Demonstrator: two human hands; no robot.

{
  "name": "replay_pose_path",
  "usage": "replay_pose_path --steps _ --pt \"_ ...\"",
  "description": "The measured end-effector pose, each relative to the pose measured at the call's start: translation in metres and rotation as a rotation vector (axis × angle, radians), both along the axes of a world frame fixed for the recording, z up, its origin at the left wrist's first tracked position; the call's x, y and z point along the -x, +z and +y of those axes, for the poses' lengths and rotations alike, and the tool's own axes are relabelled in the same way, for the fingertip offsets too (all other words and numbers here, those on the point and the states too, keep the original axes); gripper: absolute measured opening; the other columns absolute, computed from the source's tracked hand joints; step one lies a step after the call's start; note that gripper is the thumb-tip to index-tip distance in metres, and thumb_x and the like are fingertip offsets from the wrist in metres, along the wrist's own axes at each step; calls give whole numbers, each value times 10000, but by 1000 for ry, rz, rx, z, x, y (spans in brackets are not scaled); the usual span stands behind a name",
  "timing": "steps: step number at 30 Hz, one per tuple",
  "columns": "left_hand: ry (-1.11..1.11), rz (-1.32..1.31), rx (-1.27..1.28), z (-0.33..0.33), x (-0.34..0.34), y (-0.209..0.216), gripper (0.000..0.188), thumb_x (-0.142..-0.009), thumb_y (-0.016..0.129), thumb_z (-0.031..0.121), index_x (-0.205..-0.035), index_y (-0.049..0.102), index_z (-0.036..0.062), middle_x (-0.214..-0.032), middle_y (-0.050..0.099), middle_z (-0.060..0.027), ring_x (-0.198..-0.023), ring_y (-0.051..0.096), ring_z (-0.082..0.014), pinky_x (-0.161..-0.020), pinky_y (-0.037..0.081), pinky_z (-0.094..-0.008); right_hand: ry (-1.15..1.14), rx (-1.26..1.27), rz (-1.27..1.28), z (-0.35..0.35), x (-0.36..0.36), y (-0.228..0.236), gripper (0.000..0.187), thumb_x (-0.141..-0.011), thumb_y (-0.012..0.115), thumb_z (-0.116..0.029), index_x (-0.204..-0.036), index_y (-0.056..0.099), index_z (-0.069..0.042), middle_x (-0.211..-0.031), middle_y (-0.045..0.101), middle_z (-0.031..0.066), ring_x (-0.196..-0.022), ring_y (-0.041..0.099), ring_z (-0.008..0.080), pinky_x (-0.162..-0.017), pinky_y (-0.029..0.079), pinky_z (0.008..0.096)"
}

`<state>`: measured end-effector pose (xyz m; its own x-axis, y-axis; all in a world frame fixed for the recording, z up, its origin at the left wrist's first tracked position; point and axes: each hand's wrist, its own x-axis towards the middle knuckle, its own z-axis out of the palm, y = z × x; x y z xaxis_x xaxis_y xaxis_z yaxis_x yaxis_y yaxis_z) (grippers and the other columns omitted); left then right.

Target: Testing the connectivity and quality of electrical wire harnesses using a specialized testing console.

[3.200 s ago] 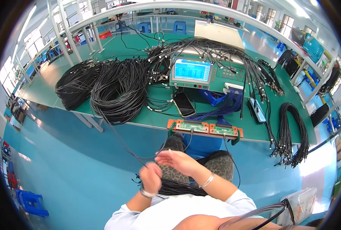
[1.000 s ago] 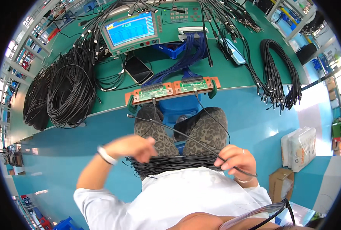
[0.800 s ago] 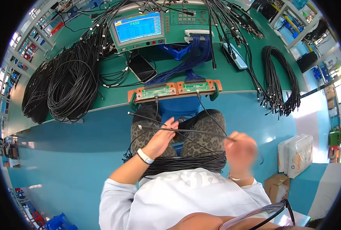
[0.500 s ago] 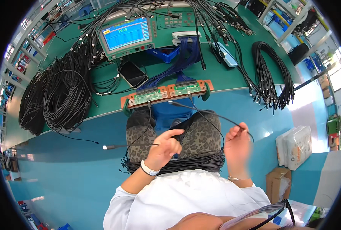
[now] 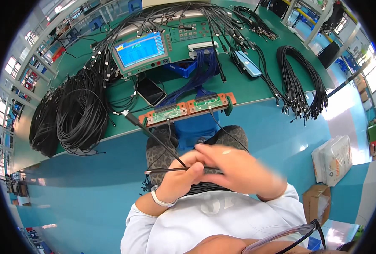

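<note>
My left hand (image 5: 180, 181) is in front of my lap, closed around a black cable (image 5: 164, 146). One stretch of it slants up and left to a plug with a silver tip (image 5: 125, 113) near the board fixture. A second stretch (image 5: 166, 170) runs left from the same fingers and ends in a small tip. My right hand (image 5: 238, 170), partly blurred, reaches across to the left hand, its fingers stretched out and thumb apart. Its fingertips overlap the left fingers, and a bit of cable shows between the hands.
Two green circuit boards in an orange fixture (image 5: 191, 111) sit on the table edge, with cables plugged in. Behind stand a tester with a lit screen (image 5: 139, 48) and a phone (image 5: 150, 91). Coiled black cables (image 5: 83, 120) lie left, another bundle (image 5: 304, 80) right. More cables rest across my lap.
My right hand has moved left from beside my lap to meet the left hand. The cable between them is drawn together, and a plug now points up toward the fixture.
</note>
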<state>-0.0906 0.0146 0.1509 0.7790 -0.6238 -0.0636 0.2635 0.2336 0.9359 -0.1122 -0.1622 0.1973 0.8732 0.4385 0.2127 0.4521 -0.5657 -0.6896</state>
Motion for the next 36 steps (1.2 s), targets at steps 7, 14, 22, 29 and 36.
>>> replay_pose_path --steps 7,14,22,29,36 --pt "621 -29 561 80 -14 -6 317 -913 395 378 -1028 435 85 -576 307 21 -477 264 -66 -404 233 -206 -320 -761 181 -38 -20 -30 224 -868 500 -157 -1000 522 22 -676 494 13 -577 449 94 -469 343 217" --pt "1235 72 1128 294 14 -47 164 -936 332 161 -879 421 36 -599 276 -5 -502 260 -96 -430 243 -218 -839 -1744 -21 -207 20 -73 192 -930 393 -197 -948 494 -35 -615 294 -29 -473 223 53 -355 174 184" --pt "1600 274 1010 380 38 -130 157 -922 329 152 -882 427 36 -582 284 -11 -445 247 -114 -373 224 -236 -1135 -2035 -36 -274 66 -142 243 -928 400 -222 -1037 492 -26 -586 289 -30 -454 209 51 -345 164 182" --pt "1372 42 -83 219 -32 -104 282 -905 428 343 -900 488 68 -528 269 58 -421 214 -30 -347 153 -198 -1072 -930 272 -183 -6 -130 259 -909 425 -351 -1000 518 -127 -554 253 -90 -440 200 3 -350 136 161" --pt "748 -259 -517 62 -97 -125 272 -934 389 260 -810 516 54 -695 478 9 -613 416 -60 -564 352 -200 -621 -911 427 -37 -111 -171 301 -925 397 -302 -793 501 -53 -723 506 11 -635 497 80 -510 399 213"
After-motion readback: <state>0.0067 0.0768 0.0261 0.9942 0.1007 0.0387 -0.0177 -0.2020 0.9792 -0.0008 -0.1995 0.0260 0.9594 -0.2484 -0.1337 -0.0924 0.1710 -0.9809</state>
